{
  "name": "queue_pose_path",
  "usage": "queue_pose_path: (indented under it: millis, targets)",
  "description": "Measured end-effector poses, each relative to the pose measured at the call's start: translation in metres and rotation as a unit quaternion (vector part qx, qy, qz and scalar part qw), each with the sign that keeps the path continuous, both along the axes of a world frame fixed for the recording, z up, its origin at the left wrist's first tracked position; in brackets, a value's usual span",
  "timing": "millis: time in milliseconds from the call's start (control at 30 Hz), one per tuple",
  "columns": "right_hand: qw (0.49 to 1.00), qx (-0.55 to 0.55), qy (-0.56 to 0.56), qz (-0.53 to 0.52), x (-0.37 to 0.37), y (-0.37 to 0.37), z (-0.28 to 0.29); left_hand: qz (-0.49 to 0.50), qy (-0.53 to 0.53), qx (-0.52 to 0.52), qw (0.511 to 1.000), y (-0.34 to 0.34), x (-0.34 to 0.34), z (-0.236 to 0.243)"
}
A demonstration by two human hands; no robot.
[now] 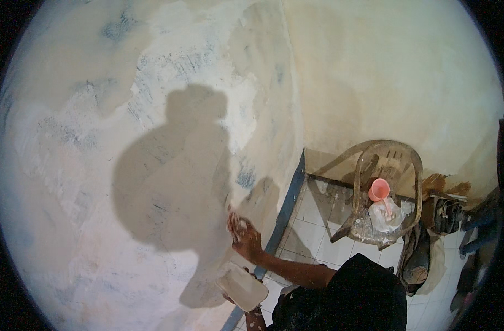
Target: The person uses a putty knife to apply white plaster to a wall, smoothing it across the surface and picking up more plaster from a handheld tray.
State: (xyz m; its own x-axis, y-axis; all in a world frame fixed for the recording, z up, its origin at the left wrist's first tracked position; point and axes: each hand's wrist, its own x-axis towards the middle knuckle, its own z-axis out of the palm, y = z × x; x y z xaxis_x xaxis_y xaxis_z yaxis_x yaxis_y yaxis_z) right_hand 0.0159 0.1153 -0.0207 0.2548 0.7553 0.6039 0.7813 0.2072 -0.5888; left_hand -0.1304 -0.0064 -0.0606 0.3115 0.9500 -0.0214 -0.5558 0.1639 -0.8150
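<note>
Through the head camera I judge the work in hand to be smearing pale paste over the patchy wall (86,182), which rises beyond the tray (251,302) and to its left. The right hand (245,237) is just above the tray, fingers bent and close together, their tips at the wall and seemingly touching it. I cannot tell how narrow that grip is, or whether a small tool sits in it. The left hand (253,311) holds the tray from beneath, fingers curled round its edges and mostly hidden by it. As I read it, the next move calls for a steady tray and light, even pressure from the right fingers. Well to the right of the tray, a chair (418,187) bears a pink mug (378,188).
</note>
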Motion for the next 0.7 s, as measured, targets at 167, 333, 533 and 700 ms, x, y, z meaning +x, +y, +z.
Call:
queue_pose_path:
  millis: [167,333,533,700]
  targets:
    - [0.991,0.073,0.112,-0.006,0.036,-0.021,0.014,0.005,0.342,0.121,0.932,0.008,0.002,-0.015]
    - [0.973,0.096,0.002,-0.211,0.088,0.061,0.002,0.019,0.457,0.166,0.874,0.003,-0.004,-0.039]
    - [0.987,0.133,-0.091,0.007,-0.008,0.003,-0.037,0.035,0.488,0.225,0.842,0.002,-0.006,-0.036]
    - [0.99,0.049,0.088,-0.094,0.07,0.012,-0.029,0.041,0.542,0.186,0.819,0.007,-0.009,-0.039]
